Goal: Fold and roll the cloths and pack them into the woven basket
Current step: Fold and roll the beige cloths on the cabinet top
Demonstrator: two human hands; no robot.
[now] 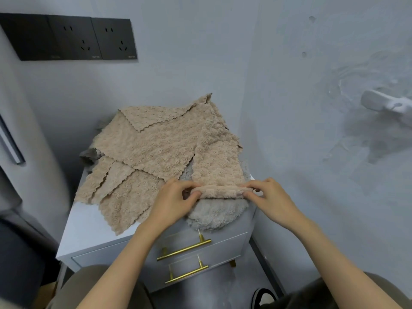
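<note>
Several beige fluffy cloths lie spread over a small white cabinet top. One folded beige cloth strip runs away from me on the right side, and its near end is curled into the start of a roll. My left hand pinches the left end of that roll. My right hand pinches its right end. A grey cloth lies under the roll at the cabinet's front edge. Other beige cloths overlap to the left. No woven basket is in view.
The cabinet has two drawers with gold bar handles. Black wall sockets sit high on the left wall. A white fixture sticks out of the wall at right. A dark seat stands at left. My knees and a shoe show below.
</note>
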